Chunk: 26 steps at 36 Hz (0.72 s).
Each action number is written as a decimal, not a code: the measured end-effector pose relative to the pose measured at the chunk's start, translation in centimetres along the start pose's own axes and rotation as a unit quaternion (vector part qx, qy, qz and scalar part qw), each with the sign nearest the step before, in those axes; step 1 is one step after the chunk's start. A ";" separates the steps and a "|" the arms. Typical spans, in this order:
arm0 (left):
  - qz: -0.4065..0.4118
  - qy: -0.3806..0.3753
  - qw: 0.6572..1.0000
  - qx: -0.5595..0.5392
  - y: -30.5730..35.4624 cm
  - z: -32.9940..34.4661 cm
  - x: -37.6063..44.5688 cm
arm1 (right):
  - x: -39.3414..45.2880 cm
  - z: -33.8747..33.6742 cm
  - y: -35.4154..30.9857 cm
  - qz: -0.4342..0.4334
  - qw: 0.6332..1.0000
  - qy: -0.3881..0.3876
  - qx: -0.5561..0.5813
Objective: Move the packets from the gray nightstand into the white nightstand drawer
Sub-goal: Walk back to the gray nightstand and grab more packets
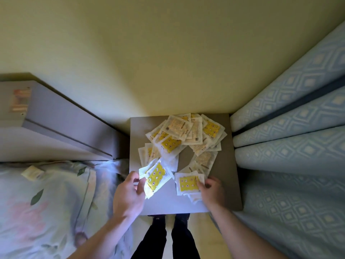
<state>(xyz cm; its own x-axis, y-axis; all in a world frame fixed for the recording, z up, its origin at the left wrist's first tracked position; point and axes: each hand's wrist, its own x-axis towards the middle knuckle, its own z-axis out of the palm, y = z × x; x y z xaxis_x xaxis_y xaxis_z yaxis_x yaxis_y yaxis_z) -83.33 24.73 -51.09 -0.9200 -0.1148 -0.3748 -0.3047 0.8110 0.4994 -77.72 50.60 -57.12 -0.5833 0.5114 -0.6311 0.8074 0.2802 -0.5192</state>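
Note:
Several white and yellow packets [186, 135] lie in a loose heap on the gray nightstand [168, 200] below me. My left hand [128, 195] pinches a small stack of packets [155, 177] at the nightstand's near left, lifted and tilted. My right hand [211, 189] grips another small stack of packets [187, 184] at its right edge, near the front of the top. The white nightstand and its drawer are not in view.
A bed with a floral cover [46, 202] lies to the left, with one loose packet [32, 172] on it. A gray headboard [56, 116] stands behind it. Blue patterned curtains [291, 137] hang close on the right. A yellow wall [168, 62] is ahead. My legs [168, 238] stand before the nightstand.

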 end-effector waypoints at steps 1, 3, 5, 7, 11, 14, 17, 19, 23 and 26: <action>-0.003 -0.001 1.000 0.000 -0.3 -0.3 -0.3 | 0.1 0.4 -0.1 0.000 1.000 0.004 -0.007; 0.000 -0.008 1.000 0.001 -0.8 -0.6 -0.7 | 0.3 1.2 -0.2 0.006 1.000 0.015 -0.004; 0.006 -0.014 1.000 -0.001 -1.1 -1.1 -0.9 | 0.3 1.7 -0.4 0.014 0.999 0.040 0.006; 0.004 -0.021 1.000 -0.003 -1.4 -1.7 -1.0 | 0.0 1.8 -0.4 0.025 0.998 0.060 0.002; -0.005 -0.020 1.000 -0.008 -1.4 -3.0 -1.2 | -1.2 1.3 -0.3 0.020 0.996 0.080 -0.035; -0.004 -0.023 1.000 -0.009 -1.2 -4.0 -1.2 | -2.0 0.8 -0.4 0.003 0.995 0.079 -0.063; -0.004 -0.028 1.000 -0.011 -1.1 -4.8 -1.3 | -2.7 0.1 -0.6 0.004 0.994 0.076 -0.080; 0.000 -0.028 1.000 -0.011 -1.1 -5.2 -1.2 | -2.9 -0.1 -0.9 0.004 0.995 0.079 -0.068; 0.005 -0.033 0.999 -0.004 -1.4 -5.5 -1.2 | -2.6 -0.2 -0.9 0.019 0.997 0.063 -0.030; 0.004 -0.040 0.999 -0.004 -1.8 -5.4 -1.2 | -1.7 0.1 -0.9 0.005 1.000 0.022 -0.008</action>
<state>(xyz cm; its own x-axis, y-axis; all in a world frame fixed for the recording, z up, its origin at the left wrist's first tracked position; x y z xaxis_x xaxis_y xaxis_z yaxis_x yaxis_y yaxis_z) -83.05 20.33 -47.33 -0.8994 -0.0621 -0.4327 -0.3003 0.8071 0.5084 -77.44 49.39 -55.62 -0.5719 0.5484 -0.6101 0.8141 0.2881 -0.5042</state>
